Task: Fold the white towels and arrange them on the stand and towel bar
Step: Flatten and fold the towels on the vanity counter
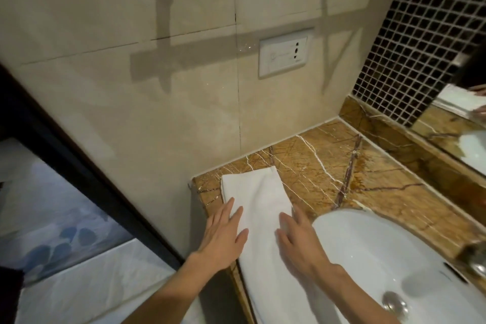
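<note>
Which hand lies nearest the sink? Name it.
The right hand, flat on the white towel right beside the sink rim; the left hand rests on the towel's opposite edge, by the wall.

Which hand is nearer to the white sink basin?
Right. The right hand rests flat on the towel, next to the sink rim; the left hand rests on the towel's other edge, farther off.

- On my remote feed, a brown marble countertop [373, 166] with pale veins fills the lower right of the view.
- A folded white towel [259, 200] lies flat along its left edge.
- A white basin [381, 252] sits sunk into it, just beside the towel.
</note>
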Motion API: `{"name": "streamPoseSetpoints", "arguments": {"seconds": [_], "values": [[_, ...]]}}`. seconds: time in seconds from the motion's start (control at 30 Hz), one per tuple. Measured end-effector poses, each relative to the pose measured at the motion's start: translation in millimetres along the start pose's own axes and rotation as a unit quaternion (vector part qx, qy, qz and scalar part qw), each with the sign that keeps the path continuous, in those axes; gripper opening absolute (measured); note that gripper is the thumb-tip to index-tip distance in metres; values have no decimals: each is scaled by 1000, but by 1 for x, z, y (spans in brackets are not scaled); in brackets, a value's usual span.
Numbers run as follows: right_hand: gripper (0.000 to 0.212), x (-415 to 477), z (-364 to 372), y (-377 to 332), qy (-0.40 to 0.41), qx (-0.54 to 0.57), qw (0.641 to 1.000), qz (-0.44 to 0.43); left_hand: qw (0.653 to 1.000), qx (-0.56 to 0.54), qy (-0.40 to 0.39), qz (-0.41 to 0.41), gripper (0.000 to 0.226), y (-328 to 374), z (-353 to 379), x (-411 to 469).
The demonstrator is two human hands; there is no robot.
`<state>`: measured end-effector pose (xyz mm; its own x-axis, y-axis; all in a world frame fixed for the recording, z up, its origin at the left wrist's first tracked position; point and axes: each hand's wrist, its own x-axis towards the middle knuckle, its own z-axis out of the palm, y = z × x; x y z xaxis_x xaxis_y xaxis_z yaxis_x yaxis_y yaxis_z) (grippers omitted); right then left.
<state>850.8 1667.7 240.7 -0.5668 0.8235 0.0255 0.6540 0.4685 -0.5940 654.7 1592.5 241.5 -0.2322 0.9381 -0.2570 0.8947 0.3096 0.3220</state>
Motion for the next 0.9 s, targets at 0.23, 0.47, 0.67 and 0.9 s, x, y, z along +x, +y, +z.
{"name": "streamPoseSetpoints", "arguments": {"seconds": [0.23, 0.47, 0.67, 0.9], "values": [[10, -83, -15, 7, -72, -5, 990, 122, 992, -128, -8, 6, 59, 25, 21, -58], [45, -118, -23, 16, -41, 116, 954, 273, 931, -353, 39, -91, 48, 56, 32, -97], [28, -119, -21, 22, -28, 109, 942, 315, 894, -426, 26, -138, 50, 60, 44, -102], [31, -128, -26, 25, -31, 136, 946, 292, 839, -497, 15, -219, 46, 60, 55, -105]]}}
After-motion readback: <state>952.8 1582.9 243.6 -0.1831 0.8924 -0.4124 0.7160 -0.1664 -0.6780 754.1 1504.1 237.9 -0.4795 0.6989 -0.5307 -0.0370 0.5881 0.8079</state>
